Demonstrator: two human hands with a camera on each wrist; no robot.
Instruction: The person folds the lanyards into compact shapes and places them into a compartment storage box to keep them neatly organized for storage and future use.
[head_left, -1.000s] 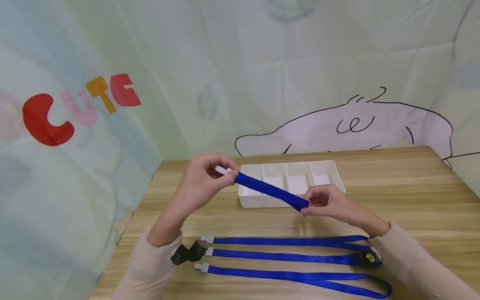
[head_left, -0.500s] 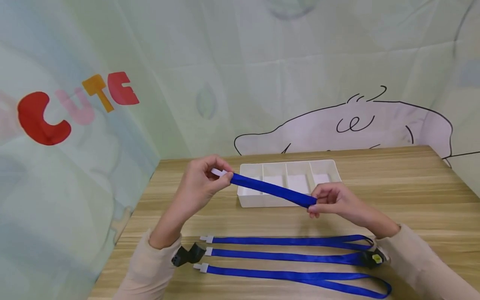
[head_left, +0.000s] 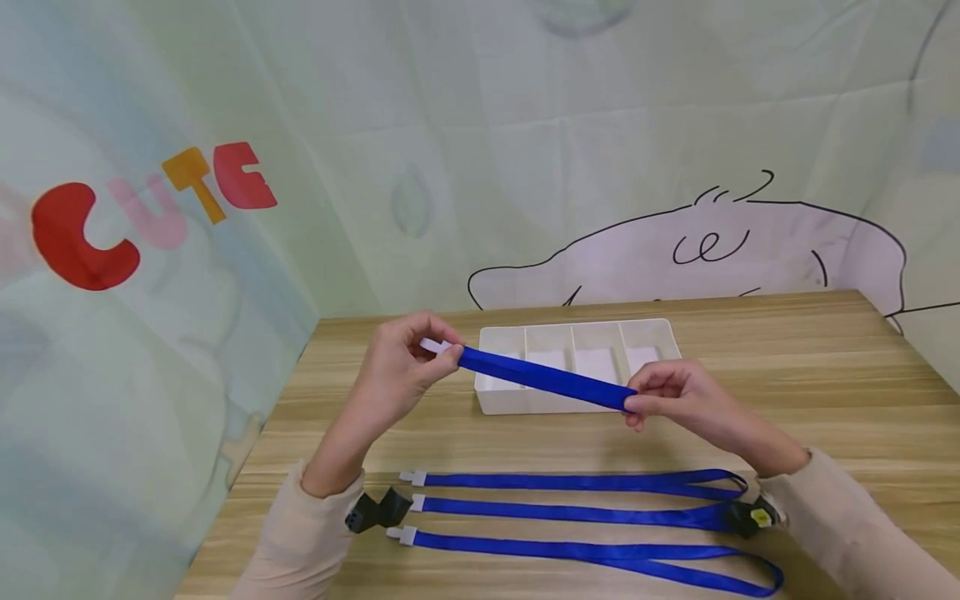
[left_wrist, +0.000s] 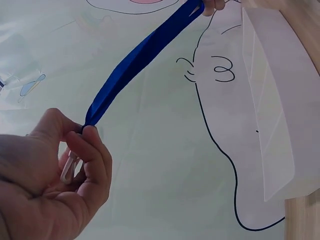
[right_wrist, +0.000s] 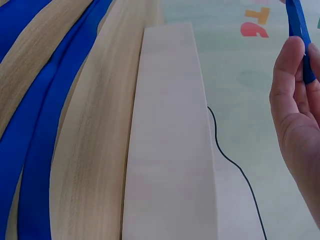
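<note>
The lanyards [head_left: 547, 380] are plain blue, the tray [head_left: 525, 404] white, the tabletop [head_left: 795, 375] tan wood-grained.

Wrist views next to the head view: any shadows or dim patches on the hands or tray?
Head: fairly even light, a faint shadow on the table below the right hand; left wrist: the left hand looks dim, darker toward the wrist; right wrist: the tray shows a pale side with little detail.

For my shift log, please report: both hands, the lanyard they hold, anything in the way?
Left hand pinching clip end, right hand the other. Blue lanyard held above table. White tray behind, apparently not blocking.
</note>
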